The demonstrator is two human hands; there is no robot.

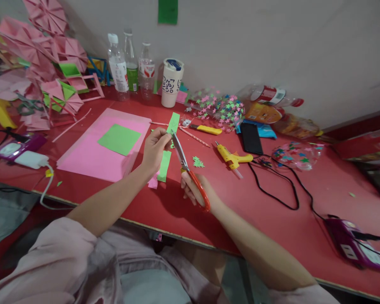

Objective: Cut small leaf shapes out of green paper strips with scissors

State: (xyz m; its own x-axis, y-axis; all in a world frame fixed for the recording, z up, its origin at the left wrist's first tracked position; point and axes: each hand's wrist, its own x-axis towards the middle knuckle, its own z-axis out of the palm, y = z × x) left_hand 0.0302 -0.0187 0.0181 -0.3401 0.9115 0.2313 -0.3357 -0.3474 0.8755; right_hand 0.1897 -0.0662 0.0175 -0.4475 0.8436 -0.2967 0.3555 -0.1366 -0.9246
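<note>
My left hand is closed in a pinch on a green paper strip, which sticks up past the fingertips. A pair of scissors with orange-red handles sits in my right hand, fingers through and around the loops. The blades point up and left, their tips close to my left fingertips and the strip. Below my left hand, another green strip lies on the table beside a pink paper scrap. Small green star cutouts are heaped to the right of the blades.
Pink sheets carry a green square on the left. A yellow glue gun, phone and yellow cutter lie to the right. Bottles and a cup stand behind; cords run to a purple power strip.
</note>
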